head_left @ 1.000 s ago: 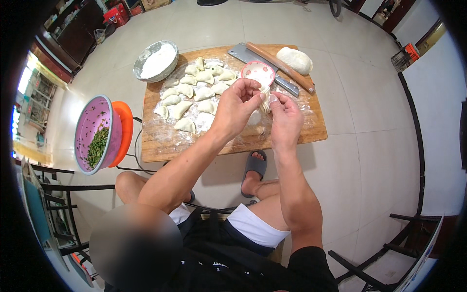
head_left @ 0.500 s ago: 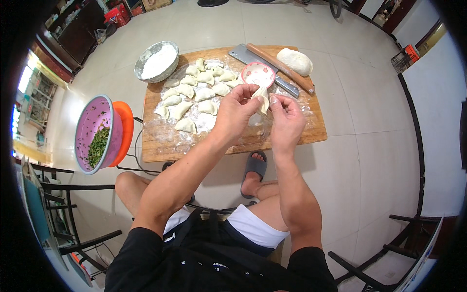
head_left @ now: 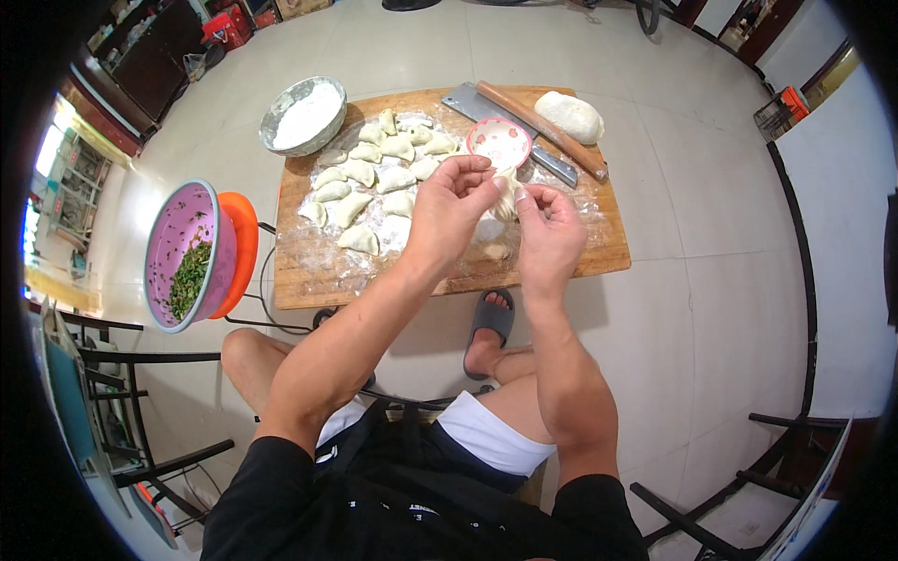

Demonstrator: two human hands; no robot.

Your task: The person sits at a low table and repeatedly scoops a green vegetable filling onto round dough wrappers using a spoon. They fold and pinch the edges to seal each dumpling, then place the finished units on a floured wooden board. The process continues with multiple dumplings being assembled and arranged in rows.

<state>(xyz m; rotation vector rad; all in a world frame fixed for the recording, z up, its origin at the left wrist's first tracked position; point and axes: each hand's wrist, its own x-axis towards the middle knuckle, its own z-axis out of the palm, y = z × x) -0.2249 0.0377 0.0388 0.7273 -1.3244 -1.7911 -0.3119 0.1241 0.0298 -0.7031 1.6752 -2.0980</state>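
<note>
Between my two hands, raised over the right part of the wooden board (head_left: 599, 245), is a pale dumpling (head_left: 506, 194). My left hand (head_left: 456, 201) pinches its left side with thumb and fingers. On its other side, my right hand (head_left: 550, 224) grips the dough edge between thumb and forefinger. Finger parts and the tilt hide much of the dumpling. Several folded dumplings (head_left: 358, 239) lie in loose rows on the floured board, left of my hands. Just beyond my fingers stands a small pink-rimmed bowl (head_left: 499, 142) with something white in it.
A cleaver (head_left: 472, 105) and a rolling pin (head_left: 543, 131) lie at the board's far right, by a dough lump (head_left: 569, 118). A flour bowl (head_left: 304, 118) stands far left. A purple basin (head_left: 221, 266) of chopped green filling rests on an orange stool (head_left: 241, 245).
My fingers have shifted slightly along the dumpling's edge, and its upper tip now sits lower between them. The things on the board keep their places.
</note>
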